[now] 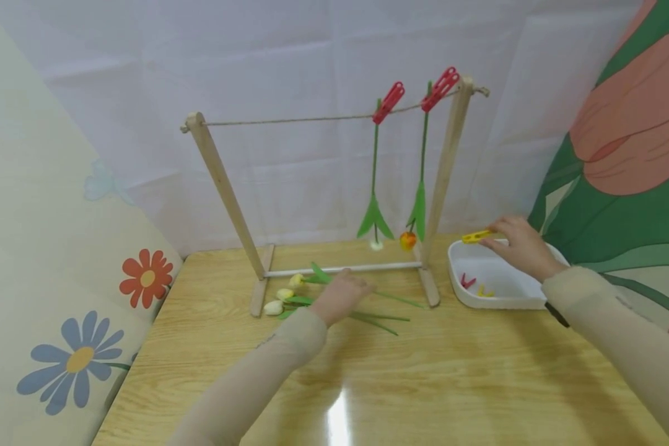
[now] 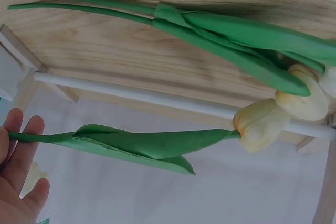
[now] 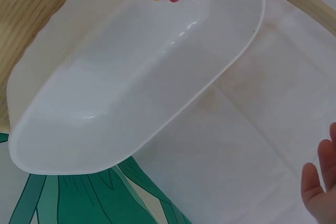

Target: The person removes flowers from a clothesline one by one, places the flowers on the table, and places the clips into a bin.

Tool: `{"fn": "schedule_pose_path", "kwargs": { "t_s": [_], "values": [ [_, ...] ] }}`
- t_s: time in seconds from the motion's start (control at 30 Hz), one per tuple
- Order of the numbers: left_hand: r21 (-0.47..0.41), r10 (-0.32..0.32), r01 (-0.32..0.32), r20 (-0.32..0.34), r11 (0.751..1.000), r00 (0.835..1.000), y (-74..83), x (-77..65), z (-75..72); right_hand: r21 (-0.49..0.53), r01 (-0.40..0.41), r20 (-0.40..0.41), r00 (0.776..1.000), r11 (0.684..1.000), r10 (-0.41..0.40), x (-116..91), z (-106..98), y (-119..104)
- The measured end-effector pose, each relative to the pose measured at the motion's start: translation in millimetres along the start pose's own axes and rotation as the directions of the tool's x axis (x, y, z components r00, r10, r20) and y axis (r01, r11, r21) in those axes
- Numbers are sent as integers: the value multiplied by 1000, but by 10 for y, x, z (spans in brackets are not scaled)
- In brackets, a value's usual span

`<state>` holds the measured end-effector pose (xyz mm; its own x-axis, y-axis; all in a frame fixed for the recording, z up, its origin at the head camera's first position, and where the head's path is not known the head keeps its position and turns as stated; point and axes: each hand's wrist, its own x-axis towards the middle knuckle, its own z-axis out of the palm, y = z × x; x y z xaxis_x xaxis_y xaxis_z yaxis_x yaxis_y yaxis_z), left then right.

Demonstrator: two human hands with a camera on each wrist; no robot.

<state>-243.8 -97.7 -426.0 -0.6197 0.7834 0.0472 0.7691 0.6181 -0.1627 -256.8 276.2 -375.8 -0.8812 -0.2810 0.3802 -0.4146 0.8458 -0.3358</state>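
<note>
White cloth [image 1: 290,68] backed the wood table [image 1: 451,378]. Left hand [image 1: 342,297] pinched a pale-yellow tulip [image 2: 142,142] by its stem, near two tulips [image 2: 236,59] lying on the table. Right hand [image 1: 518,244] pinched a yellow clothespin [image 1: 474,236] by the white tub [image 1: 502,302]. Two tulips hung blooms-down from the rope [image 1: 279,120], red clothespins [image 1: 389,103] clamping their stems.

Yellow clothespin [image 1: 476,236]; green-leaved cream tulip [image 2: 152,144]; white tub [image 1: 497,302]

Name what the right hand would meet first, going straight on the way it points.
The right hand, yellow clothespin leading, would probably meet the nearer wooden post first; depth is unclear.
</note>
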Motion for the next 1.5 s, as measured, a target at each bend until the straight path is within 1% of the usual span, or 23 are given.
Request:
{"fn": "schedule_pose_path", "kwargs": {
  "t_s": [0.17, 0.2, 0.37, 0.47, 0.6, 0.67, 0.73, 0.87, 0.93, 1.13, 1.2, 1.27, 1.4, 1.5],
  "values": [
    [-10, -28, 28, 36, 1000, 999, -47, -9, 81, 2, -25, 70, 997, 1000, 25, 1, 50, 56],
    [0, -31, 31, 40, 1000, 999, -54, -12, 97, 2, -27, 81, 996, 1000, 26, 2, 59, 68],
    [26, -27, 26, 46, 999, 999, -72, -30, 142, -13, -39, 153, 987, 999, 41, 19, 105, 129],
    [34, -31, 29, 56, 999, 998, -65, -29, 159, -29, -57, 203, 977, 998, 61, 22, 148, 184],
    [48, -35, 32, 67, 998, 997, -55, -17, 225, -26, -91, 268, 959, 996, 94, 12, 214, 260],
    [57, -29, 25, 56, 998, 998, -50, -13, 267, -22, -98, 294, 950, 995, 100, 7, 246, 300],
    [58, -23, 21, 44, 998, 999, -48, -8, 308, -18, -84, 303, 949, 996, 86, 4, 279, 333],
    [53, -27, 25, 33, 998, 999, -44, -2, 354, -2, -36, 294, 955, 999, 35, 8, 336, 387],
    [49, -36, 34, 39, 998, 999, -45, 4, 374, 3, -22, 290, 957, 1000, 20, 16, 352, 407],
    [32, -67, 65, 68, 997, 995, -32, 5, 451, -1, -14, 298, 954, 1000, 14, 56, 402, 447],
    [36, -72, 70, 74, 997, 995, -21, 2, 487, -10, -17, 310, 951, 1000, 19, 73, 426, 450],
    [62, -73, 69, 75, 996, 994, -11, 2, 520, -21, -36, 325, 945, 999, 41, 93, 459, 451],
    [100, -86, 80, 50, 992, 995, 9, 11, 573, -74, -75, 355, 930, 994, 97, 140, 541, 480],
    [109, -106, 102, 34, 989, 994, 33, 23, 625, -127, -104, 367, 919, 986, 144, 160, 617, 530]
  ]
}}
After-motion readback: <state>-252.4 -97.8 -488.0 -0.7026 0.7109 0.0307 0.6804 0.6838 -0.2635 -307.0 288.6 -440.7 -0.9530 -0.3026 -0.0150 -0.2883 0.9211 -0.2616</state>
